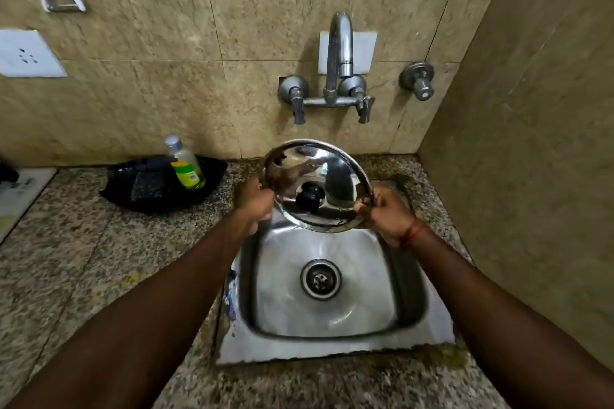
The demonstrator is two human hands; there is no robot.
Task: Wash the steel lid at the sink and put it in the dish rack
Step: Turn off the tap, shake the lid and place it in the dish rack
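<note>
The round steel lid [335, 173] with a black knob at its middle is held tilted over the far edge of the steel sink [332, 305], its shiny top facing me. My left hand [257, 204] grips its left rim and my right hand [387, 212] grips its right rim. The lid sits below the curved tap [340, 53], from which no water is seen running. No dish rack is in view.
A black tray [149, 189] on the granite counter left of the sink holds a clear bottle with a green label [186, 164]. Two tap handles and a separate valve [418, 80] stick out of the tiled wall. A tiled side wall stands close on the right.
</note>
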